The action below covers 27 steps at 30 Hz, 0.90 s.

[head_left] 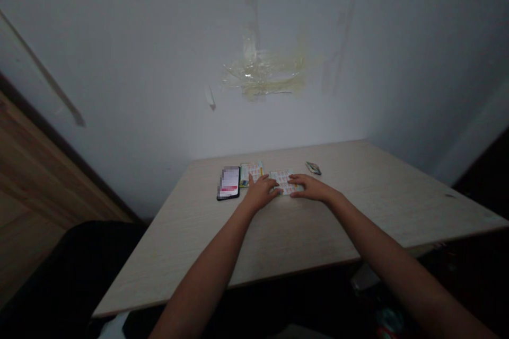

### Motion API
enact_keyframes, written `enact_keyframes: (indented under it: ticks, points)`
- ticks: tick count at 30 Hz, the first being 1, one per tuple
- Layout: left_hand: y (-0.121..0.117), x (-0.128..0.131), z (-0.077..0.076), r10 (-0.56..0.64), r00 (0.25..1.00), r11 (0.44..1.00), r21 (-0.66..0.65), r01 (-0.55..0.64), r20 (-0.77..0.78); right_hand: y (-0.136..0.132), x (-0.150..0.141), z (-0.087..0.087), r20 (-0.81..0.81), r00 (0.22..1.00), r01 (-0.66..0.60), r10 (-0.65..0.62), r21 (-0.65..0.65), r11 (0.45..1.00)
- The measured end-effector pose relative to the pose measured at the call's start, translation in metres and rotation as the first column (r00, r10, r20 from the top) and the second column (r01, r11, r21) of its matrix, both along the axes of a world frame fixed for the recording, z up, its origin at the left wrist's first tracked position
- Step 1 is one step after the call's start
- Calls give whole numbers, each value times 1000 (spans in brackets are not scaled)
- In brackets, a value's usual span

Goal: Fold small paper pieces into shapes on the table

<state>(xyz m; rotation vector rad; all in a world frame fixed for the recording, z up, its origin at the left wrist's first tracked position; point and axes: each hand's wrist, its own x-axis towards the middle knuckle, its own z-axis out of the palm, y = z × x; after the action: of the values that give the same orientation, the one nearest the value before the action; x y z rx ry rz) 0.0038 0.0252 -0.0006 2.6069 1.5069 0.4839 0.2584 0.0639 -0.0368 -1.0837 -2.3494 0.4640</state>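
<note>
A printed sheet (283, 181) with rows of small coloured pictures lies flat on the table. My left hand (260, 190) rests at its left edge, fingers spread. On the sheet's right side lies my right hand (312, 188), its fingers apart and touching the paper. A second printed sheet (246, 170), partly covered by my left hand, lies just to the left. Beside that is a phone (228, 183) with its screen lit. Neither hand appears to grip anything; the small print is too blurred to read.
The pale wooden table (318, 233) meets a white wall (167, 63) marked with old tape (270, 77). A small crumpled-looking packet or stack (313, 168) lies right of the sheets. A dark chair-like shape (83, 270) stands at the table's left, near wooden panels (43, 169).
</note>
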Motion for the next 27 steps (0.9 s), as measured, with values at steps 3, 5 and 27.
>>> enact_keyframes:
  ticks: [3,5,27]
  points:
    - [2,-5,-2,-29,1000,1000,0,29,5,-1,1,1,25,1000,3,-3,-19,1000]
    - [4,-8,-3,-50,999,999,3,50,-6,-2,1,2,29,1000,7,-7,-17,1000]
    - [-1,-2,3,-25,999,999,33,24,46,-11,-8,22,-109,994,-5,1,-35,999]
